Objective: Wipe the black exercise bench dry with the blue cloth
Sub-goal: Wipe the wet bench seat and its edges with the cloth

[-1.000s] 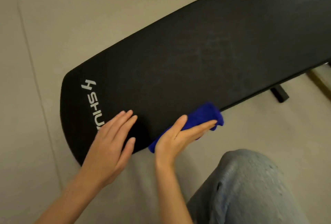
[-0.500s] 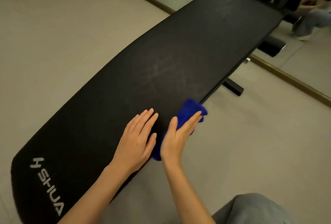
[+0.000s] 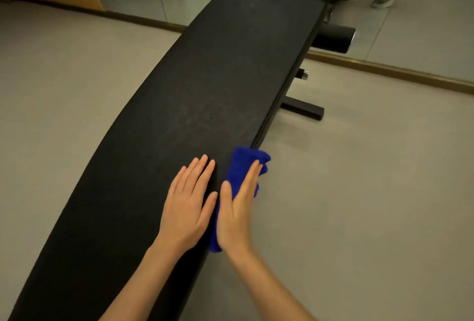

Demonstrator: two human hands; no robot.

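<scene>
On the bench [image 3: 205, 84], left hand [image 3: 187, 208] lies flat; right hand [image 3: 237, 208] presses the blue cloth [image 3: 243, 164].

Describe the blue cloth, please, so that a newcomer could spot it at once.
Find the long black bench crossing the floor. On its right edge, the right hand presses the blue cloth, folded over that edge. It is the only vivid blue thing there.

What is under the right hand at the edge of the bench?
Under the right hand is the blue cloth, pressed against the side edge of the black bench. Its ends stick out beyond the fingers and wrist. The bench edge behind the cloth is covered.
</scene>
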